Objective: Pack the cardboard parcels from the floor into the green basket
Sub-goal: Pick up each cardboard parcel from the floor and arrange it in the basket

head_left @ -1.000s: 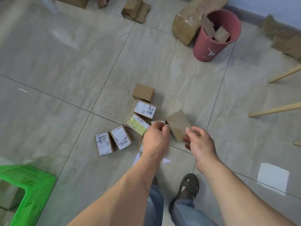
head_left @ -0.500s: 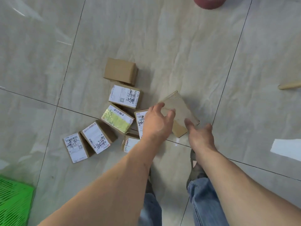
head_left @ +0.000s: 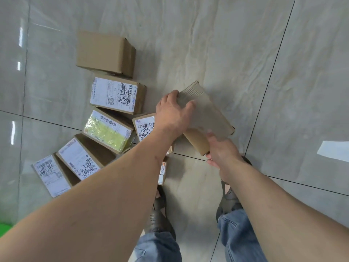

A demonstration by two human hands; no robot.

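A plain brown parcel [head_left: 209, 118] lies tilted on the floor tiles at the centre. My left hand [head_left: 174, 112] grips its far left end, fingers curled over the top. My right hand [head_left: 221, 154] holds its near end from below. Several more parcels lie in an arc to the left: a plain one [head_left: 105, 52], a white-labelled one [head_left: 117, 95], a yellow-labelled one [head_left: 109, 131], one partly under my left wrist [head_left: 144, 126], and two labelled ones [head_left: 81, 159] [head_left: 50, 174] at lower left. Only a green sliver of the basket [head_left: 3, 230] shows at the left edge.
My two feet in dark sandals [head_left: 160, 214] [head_left: 229, 199] and jeans stand right below the parcels. A small labelled box [head_left: 162, 172] lies by my left foot, mostly hidden by my arm. Bare floor tiles stretch to the right and top.
The view has dropped closer to the floor, so the parcels look larger. Both hands have closed in on the plain tilted parcel and now hold its two ends.
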